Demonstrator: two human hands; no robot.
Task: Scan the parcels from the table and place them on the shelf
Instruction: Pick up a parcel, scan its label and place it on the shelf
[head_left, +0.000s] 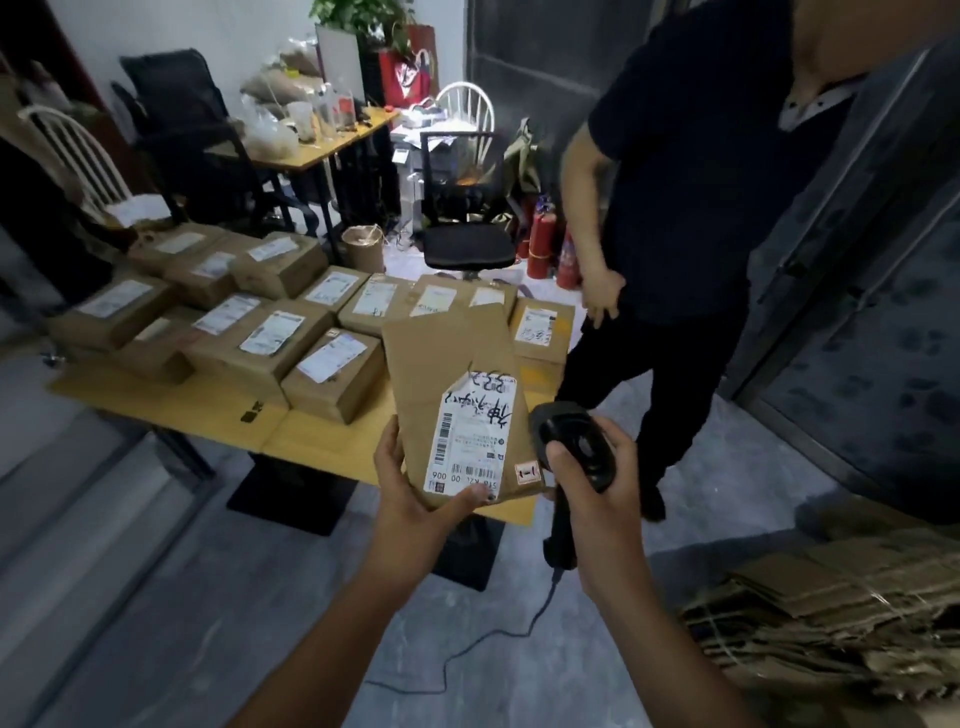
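Two hands up close, both busy. Holds a flat brown parcel (457, 395) from below with the left hand (410, 488), thumb pressed on the white label (472, 436), fingers curled round the near side edge. Grips a black scanner (576, 447) tight in the right hand (597, 483), just beside the right edge of the parcel, head turned toward the label. Trails a thin black cable (498, 639) down to the grey floor. Off to the right on the floor, a heap of flat cardboard (831, 597).

Looks like the scan step for this one parcel. Cannot tell if the scan is done yet. Parcel up in the air over the near edge of the yellow tabletop (322, 441), so not put away.

A bit farther, lots and lots of brown boxes (270, 338) packed close on the tabletop, each with a white sticker on top. All waiting for a scan and a trip to the shelf. No shelf in view, so cannot count any parcels as done. By the look of it, much more left than finished.

Beside the tabletop on the right, another person (701, 208) in dark clothes. Far back, a black chair (467, 244) and red fire extinguishers (543, 244).
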